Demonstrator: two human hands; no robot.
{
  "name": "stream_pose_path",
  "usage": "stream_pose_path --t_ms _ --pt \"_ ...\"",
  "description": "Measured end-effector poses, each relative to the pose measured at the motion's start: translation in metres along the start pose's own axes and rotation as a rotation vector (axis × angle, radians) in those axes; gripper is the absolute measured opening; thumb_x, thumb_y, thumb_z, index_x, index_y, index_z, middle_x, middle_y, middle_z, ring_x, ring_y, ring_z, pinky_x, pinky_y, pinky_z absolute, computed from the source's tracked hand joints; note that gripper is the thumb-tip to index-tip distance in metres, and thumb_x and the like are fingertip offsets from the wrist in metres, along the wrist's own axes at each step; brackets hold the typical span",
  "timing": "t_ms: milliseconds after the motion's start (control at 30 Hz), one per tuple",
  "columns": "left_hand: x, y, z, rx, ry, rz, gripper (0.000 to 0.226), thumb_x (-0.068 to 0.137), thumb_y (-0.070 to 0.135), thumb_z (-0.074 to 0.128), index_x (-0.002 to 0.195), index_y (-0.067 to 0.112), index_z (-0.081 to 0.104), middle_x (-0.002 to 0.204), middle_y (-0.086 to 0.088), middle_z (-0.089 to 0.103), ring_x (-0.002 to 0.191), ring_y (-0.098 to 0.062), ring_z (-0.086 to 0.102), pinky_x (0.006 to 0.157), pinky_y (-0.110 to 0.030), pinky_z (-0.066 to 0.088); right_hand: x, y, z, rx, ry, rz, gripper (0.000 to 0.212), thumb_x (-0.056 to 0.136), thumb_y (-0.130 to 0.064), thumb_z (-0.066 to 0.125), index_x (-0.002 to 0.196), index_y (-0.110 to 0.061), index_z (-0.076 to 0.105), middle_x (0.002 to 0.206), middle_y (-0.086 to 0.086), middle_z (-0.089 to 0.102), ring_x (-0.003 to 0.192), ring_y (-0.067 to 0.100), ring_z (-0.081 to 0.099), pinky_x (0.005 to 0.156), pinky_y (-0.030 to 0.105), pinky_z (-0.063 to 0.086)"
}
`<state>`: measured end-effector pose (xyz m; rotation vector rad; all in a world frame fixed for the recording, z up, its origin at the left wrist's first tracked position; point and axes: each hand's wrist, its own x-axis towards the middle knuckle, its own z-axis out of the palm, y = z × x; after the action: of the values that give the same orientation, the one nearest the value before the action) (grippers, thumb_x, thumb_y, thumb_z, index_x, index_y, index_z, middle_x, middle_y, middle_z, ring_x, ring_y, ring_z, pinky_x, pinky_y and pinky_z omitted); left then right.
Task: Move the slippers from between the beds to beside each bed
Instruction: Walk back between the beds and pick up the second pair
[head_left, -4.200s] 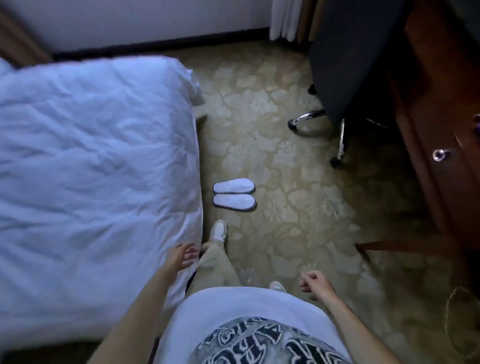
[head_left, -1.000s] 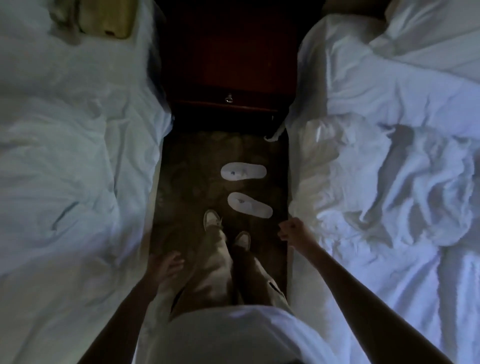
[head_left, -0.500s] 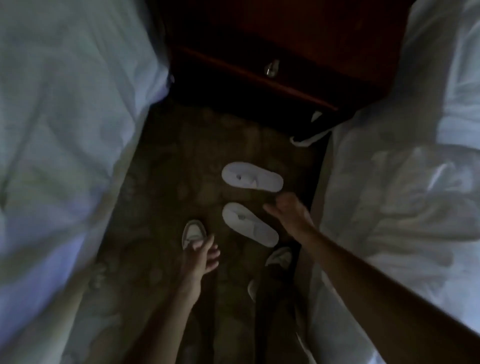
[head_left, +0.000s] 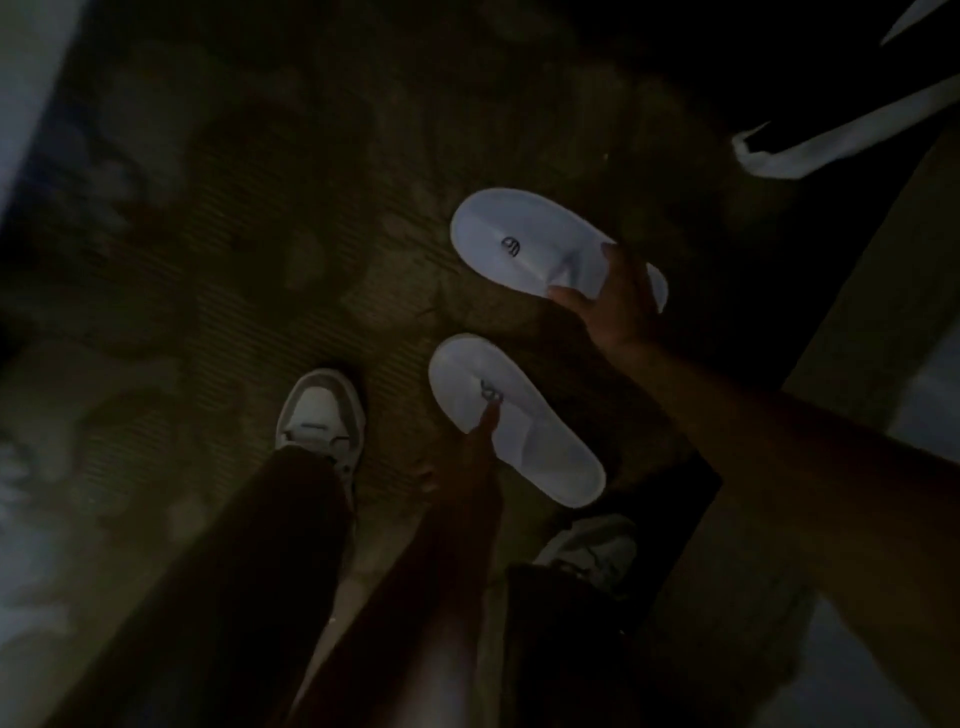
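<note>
Two white slippers with a small dark logo lie on the patterned carpet (head_left: 260, 234) in the dim gap between the beds. My right hand (head_left: 618, 296) pinches the rear edge of the upper of the far slipper (head_left: 498, 228), thumb on top and fingers below. The near slipper (head_left: 545, 452) lies flat just in front of my feet. My left hand (head_left: 467, 467) reaches down to it, and one outstretched fingertip touches its upper near the logo without gripping.
My two grey-white sneakers (head_left: 319, 410) (head_left: 592, 551) stand beside the near slipper. The left bed's sheet (head_left: 21, 104) edges the far left, and the right bed's side (head_left: 857, 312) runs down the right. A white sheet corner (head_left: 810, 150) hangs at top right.
I have bent much lower, so the slippers look larger. My right hand has closed on the far slipper's upper, and my left hand has moved forward onto the near slipper.
</note>
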<state>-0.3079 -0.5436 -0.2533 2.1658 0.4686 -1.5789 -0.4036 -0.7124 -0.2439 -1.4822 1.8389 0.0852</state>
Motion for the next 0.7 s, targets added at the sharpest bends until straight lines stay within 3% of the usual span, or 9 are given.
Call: stream_pose_path --t_ms 33,100,167,267,400,467,567,633,700 --pt "0.006 -0.002 0.010 0.021 0.029 -0.033 0.145 0.039 0.091 0.061 0.157 0.019 0.018 0.158 -0.015 0.030 0.141 -0.036 0.037 0.113 -0.051 0.037 0.012 0.004 0.007 -0.017 0.012 -0.008 0.085 0.079 -0.045 0.071 0.147 -0.011 0.032 0.153 0.014 0.034 0.142 0.029 0.031 0.113 0.042 0.031" --pt "0.016 -0.003 0.029 -0.083 0.118 -0.208 0.149 0.049 0.077 0.075 0.157 0.010 -0.002 0.163 -0.019 0.010 0.148 -0.039 0.020 0.118 -0.053 0.028 0.034 0.007 0.017 -0.050 0.045 -0.037 0.089 0.079 -0.052 0.067 0.149 -0.015 0.027 0.157 0.013 0.027 0.144 0.031 0.028 0.114 0.046 0.031" --pt "0.020 0.000 0.045 -0.120 0.193 -0.285 0.146 0.056 0.065 0.081 0.156 0.003 -0.006 0.164 -0.020 0.003 0.151 -0.038 0.012 0.120 -0.053 0.021 0.051 0.002 0.024 -0.048 0.048 -0.045 0.092 0.080 -0.055 0.065 0.152 -0.016 0.022 0.161 0.013 0.016 0.147 0.032 0.019 0.116 0.047 0.026" --pt "0.019 -0.011 0.054 0.000 0.155 -0.167 0.125 0.074 0.062 0.069 0.157 -0.001 0.001 0.165 -0.021 0.000 0.152 -0.039 0.008 0.123 -0.049 0.013 0.068 -0.009 0.034 -0.078 0.033 -0.054 0.093 0.079 -0.048 0.070 0.152 -0.015 0.022 0.162 0.011 0.013 0.149 0.031 0.015 0.119 0.046 0.022" --pt "0.033 -0.020 0.055 -0.039 0.321 -0.164 0.145 0.041 0.070 0.083 0.156 0.008 0.019 0.161 -0.016 0.025 0.147 -0.036 0.027 0.116 -0.054 0.030 0.071 -0.010 0.037 -0.128 0.121 -0.042 0.095 0.068 -0.047 0.079 0.147 -0.017 0.034 0.161 0.013 0.016 0.148 0.034 0.012 0.119 0.052 0.014" --pt "0.028 -0.018 0.050 0.025 0.323 -0.043 0.130 0.049 0.070 0.081 0.153 0.011 0.030 0.157 -0.014 0.035 0.145 -0.032 0.033 0.118 -0.050 0.028 0.069 -0.006 0.032 -0.176 0.077 0.028 0.099 0.063 -0.055 0.079 0.145 -0.019 0.038 0.161 0.015 0.014 0.149 0.036 0.008 0.118 0.055 0.009" --pt "0.023 -0.019 0.036 -0.125 0.226 0.077 0.102 0.054 0.065 0.082 0.136 0.011 0.053 0.134 -0.012 0.060 0.123 -0.033 0.059 0.104 -0.049 0.048 0.060 -0.003 0.023 -0.089 -0.054 0.089 0.100 0.060 -0.053 0.082 0.143 -0.017 0.040 0.160 0.015 0.016 0.146 0.038 0.016 0.114 0.056 0.024" --pt "0.012 -0.011 0.021 -0.217 0.233 0.121 0.093 0.051 0.064 0.084 0.125 0.013 0.062 0.121 -0.009 0.069 0.109 -0.032 0.067 0.092 -0.051 0.056 0.044 -0.009 0.013 0.059 -0.120 0.097 0.096 0.065 -0.040 0.084 0.144 -0.013 0.038 0.156 0.015 0.026 0.141 0.034 0.029 0.106 0.042 0.035" --pt "-0.005 0.004 0.001 -0.180 0.181 0.208 0.071 0.057 0.059 0.085 0.109 0.013 0.069 0.108 -0.007 0.074 0.099 -0.030 0.071 0.085 -0.052 0.059 0.019 -0.021 0.000 0.197 -0.184 0.124 0.093 0.071 -0.029 0.082 0.147 -0.011 0.032 0.153 0.013 0.034 0.138 0.029 0.036 0.097 0.034 0.036"
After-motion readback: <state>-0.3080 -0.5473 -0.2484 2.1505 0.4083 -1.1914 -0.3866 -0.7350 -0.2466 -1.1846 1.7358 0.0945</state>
